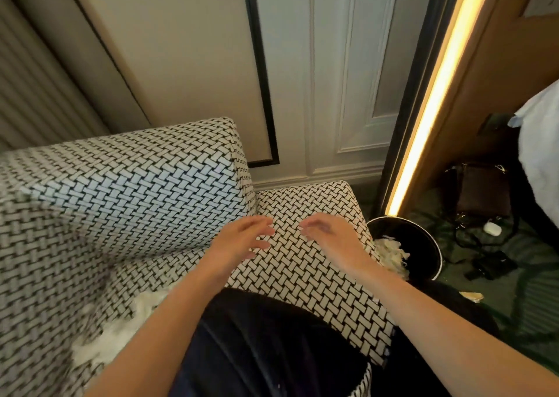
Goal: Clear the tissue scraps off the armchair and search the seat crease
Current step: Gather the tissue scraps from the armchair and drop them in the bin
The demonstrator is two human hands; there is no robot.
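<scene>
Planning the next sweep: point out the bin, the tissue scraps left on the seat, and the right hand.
Bin (423, 233), head view, inner back wall.
Tissue scraps (115, 333), head view, middle of pile.
Right hand (329, 233), head view, back of hand.

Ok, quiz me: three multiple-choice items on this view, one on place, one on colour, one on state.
1. Where is the bin?
A. right of the armchair
B. on the seat
C. behind the backrest

2. What colour are the scraps on the seat?
A. red
B. white
C. blue

3. What are the left hand and right hand doing?
A. gripping scraps
B. clenched as fists
C. open, holding nothing

Answers: 1 A, it stands on the floor by the right armrest. 2 B, pale fluffy bits. 3 C, fingers spread over the armrest.
</scene>
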